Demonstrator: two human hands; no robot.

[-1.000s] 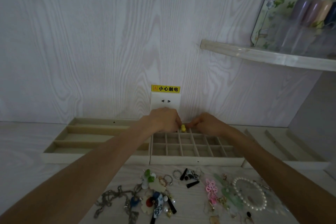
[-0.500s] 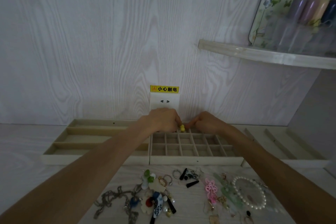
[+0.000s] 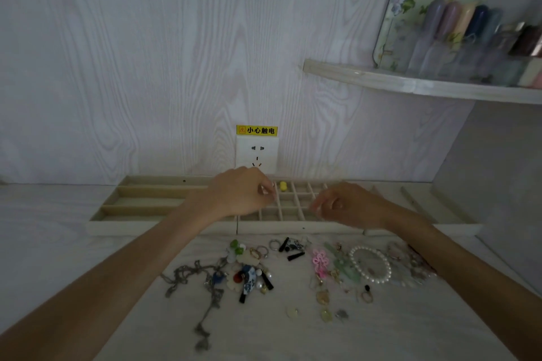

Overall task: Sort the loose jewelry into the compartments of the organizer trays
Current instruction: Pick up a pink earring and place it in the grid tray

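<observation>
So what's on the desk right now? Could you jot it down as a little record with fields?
grid tray: many small square compartments, at the wall
yellow bead: sits in a back-row compartment of the grid tray
long-slot tray: left of the grid tray
left hand: over the grid tray, fingers curled, holds nothing visible
right hand: over the grid tray, loosely curled
pearl bracelet: loose on the desk
grey chain: loose on the desk
</observation>
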